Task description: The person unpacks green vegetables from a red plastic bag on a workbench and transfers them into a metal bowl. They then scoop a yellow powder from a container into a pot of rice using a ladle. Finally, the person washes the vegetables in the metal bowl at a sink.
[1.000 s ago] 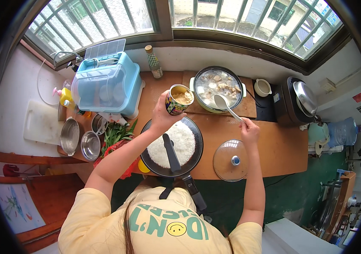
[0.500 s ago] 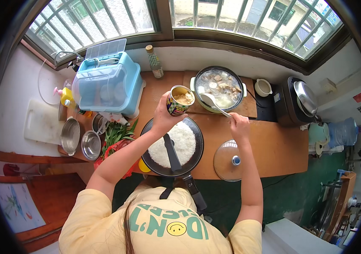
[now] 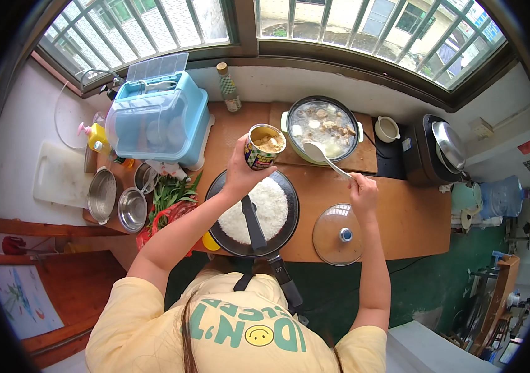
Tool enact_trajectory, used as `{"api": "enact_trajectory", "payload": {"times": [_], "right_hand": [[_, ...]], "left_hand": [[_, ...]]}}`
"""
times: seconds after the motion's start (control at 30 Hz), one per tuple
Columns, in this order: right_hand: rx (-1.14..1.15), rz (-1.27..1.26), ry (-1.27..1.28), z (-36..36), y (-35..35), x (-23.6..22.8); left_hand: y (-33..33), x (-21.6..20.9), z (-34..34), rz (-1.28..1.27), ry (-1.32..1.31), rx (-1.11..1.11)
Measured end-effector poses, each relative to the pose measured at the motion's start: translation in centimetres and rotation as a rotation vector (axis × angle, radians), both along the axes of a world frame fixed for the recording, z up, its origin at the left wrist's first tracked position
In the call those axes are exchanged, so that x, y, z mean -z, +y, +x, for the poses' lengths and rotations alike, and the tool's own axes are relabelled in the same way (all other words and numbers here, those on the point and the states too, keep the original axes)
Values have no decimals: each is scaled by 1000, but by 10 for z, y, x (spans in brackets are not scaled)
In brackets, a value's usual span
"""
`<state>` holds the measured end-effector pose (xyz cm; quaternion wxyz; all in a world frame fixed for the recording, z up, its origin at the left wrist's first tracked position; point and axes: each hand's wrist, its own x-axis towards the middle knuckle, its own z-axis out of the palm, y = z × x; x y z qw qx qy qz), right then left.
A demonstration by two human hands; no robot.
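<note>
My left hand [image 3: 244, 173] is wrapped round an opened tin can [image 3: 260, 158], held tilted, with pale brown chunks inside. Closed on the handle of a white spoon [image 3: 330, 163] is my right hand [image 3: 363, 191]. The spoon's bowl hangs over the near rim of a pot [image 3: 322, 128] filled with broth, white pieces and brown chunks. Below the can lies a black frying pan [image 3: 290, 233] holding white rice [image 3: 271, 208], with a dark spatula [image 3: 253, 224] across it. A glass lid [image 3: 329, 239] with a knob rests on the table near my right forearm.
At the left stand a blue dish box [image 3: 159, 118], metal bowls [image 3: 133, 211] and green leafy vegetables [image 3: 170, 194] in a red bag. A glass bottle [image 3: 229, 90] is by the window wall. A small white bowl [image 3: 387, 129] and a dark cooker [image 3: 423, 149] stand right of the pot.
My right hand has moved a little to the right and nearer to me, and the spoon's bowl has come slightly toward the pot's near rim. My left hand holds the can in nearly the same place.
</note>
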<state>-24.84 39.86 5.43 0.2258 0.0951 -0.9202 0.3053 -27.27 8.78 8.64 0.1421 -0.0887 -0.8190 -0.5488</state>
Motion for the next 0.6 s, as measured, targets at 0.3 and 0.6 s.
{"api": "enact_trajectory", "payload": {"times": [0.3, 0.6], "right_hand": [[79, -70, -50, 2, -8, 5], [68, 16, -13, -6, -20, 13]], "left_hand": [[-5, 2, 2, 11, -1, 3], [-5, 3, 5, 17, -17, -3]]}}
